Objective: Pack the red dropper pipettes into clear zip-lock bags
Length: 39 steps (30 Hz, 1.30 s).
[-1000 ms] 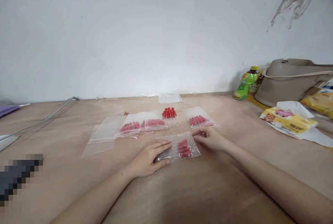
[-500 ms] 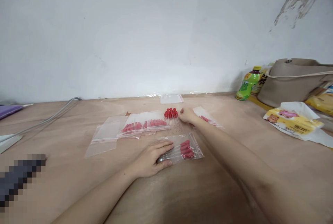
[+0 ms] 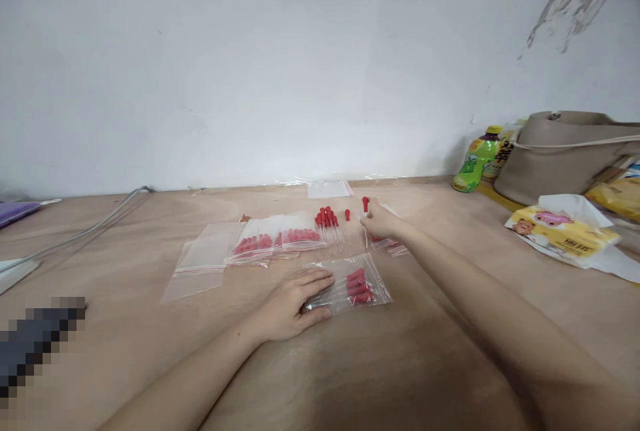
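My left hand rests with fingers apart on the left end of a clear zip bag, which holds several red-bulbed droppers. Beyond the bag, my right hand pinches one red-topped dropper, held upright. To its left lie a loose red bulb piece and a pile of red-topped droppers with thin clear stems. Further left are filled bags with red bulbs inside. Another bag is partly hidden behind my right hand.
Flat clear bags lie at the left, one more by the wall. A grey cable crosses the left side. A green bottle, beige bag and tissue pack are at the right.
My right hand has moved right, away from the pile, with a dropper now visible in its fingers. A single red piece now lies apart from the pile. My left hand has stayed in place.
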Tool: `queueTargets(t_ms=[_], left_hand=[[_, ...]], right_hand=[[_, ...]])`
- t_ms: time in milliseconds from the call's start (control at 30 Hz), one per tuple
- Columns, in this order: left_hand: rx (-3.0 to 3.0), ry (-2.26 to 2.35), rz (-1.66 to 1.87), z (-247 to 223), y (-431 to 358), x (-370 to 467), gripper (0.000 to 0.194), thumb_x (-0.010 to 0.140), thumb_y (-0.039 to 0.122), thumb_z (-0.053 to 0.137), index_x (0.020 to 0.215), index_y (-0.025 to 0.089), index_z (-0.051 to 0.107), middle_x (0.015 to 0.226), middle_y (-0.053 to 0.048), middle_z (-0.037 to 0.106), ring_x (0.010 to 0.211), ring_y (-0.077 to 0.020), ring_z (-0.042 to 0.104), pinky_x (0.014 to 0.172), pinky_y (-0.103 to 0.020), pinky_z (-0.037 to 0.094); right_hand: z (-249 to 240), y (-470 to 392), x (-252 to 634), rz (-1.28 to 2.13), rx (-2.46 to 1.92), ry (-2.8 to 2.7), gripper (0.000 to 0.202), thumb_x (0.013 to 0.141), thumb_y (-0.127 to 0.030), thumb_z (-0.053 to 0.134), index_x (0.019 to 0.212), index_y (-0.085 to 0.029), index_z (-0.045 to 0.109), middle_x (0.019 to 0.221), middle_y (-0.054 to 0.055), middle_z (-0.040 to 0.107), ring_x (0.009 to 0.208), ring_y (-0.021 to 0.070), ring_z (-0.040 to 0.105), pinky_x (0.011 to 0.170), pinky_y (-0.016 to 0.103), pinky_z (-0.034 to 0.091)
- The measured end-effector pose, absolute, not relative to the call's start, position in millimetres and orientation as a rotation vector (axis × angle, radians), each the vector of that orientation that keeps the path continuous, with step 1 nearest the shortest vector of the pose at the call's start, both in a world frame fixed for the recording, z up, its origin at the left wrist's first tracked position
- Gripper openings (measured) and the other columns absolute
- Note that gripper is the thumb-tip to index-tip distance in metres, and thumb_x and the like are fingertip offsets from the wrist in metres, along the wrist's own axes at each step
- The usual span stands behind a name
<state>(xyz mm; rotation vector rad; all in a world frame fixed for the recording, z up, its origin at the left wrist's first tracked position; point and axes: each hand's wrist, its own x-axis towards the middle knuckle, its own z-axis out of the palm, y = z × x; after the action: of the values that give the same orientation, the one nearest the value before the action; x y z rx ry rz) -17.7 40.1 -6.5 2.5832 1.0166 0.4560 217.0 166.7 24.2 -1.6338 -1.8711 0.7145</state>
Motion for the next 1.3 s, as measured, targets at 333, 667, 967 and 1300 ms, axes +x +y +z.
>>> queueTargets(t_ms=[333,667,967,1300], left_hand=[[2.570,1.024,0.462,-7,41,-18,0.050,0.084,0.040,0.049,0.129,0.024,0.037,0.133,-0.005,0.041,0.122,-0.0212,0.037,0.101,-0.039,0.032],[2.539,1.047,0.491,-4,37,-17,0.054,0.083,0.040,0.050,0.132,0.025,0.032,0.132,-0.005,0.042,0.120,-0.0221,0.039,0.099,-0.040,0.034],[2.530,1.086,0.460,-5,36,-19,0.057,0.084,0.040,0.049,0.134,0.027,0.026,0.137,-0.003,0.034,0.124,-0.0217,0.034,0.101,-0.039,0.031],[2.533,1.068,0.466,-2,36,-17,0.059,0.084,0.038,0.050,0.135,0.027,0.024,0.138,-0.004,0.033,0.124,-0.0225,0.034,0.101,-0.040,0.031]], right_hand=[[-26,101,252,0.882,-1.101,-1.219,0.070,0.066,-0.025,0.054,0.125,-0.024,0.016,0.066,-0.007,0.049,0.042,0.0073,0.048,0.038,0.019,0.041],[-25,85,231,1.239,-1.024,-1.043,0.047,0.068,-0.044,0.054,0.102,-0.024,0.029,0.068,-0.004,0.055,0.062,0.0138,0.061,0.066,0.034,0.052],[-22,82,244,1.396,-1.113,-1.282,0.039,0.058,-0.038,0.068,0.082,-0.018,0.046,0.071,-0.002,0.057,0.052,0.0068,0.052,0.051,0.022,0.042],[-16,98,257,1.640,-1.071,-1.643,0.031,0.061,-0.037,0.068,0.079,-0.014,0.058,0.060,-0.004,0.056,0.051,0.0057,0.050,0.051,0.019,0.041]])
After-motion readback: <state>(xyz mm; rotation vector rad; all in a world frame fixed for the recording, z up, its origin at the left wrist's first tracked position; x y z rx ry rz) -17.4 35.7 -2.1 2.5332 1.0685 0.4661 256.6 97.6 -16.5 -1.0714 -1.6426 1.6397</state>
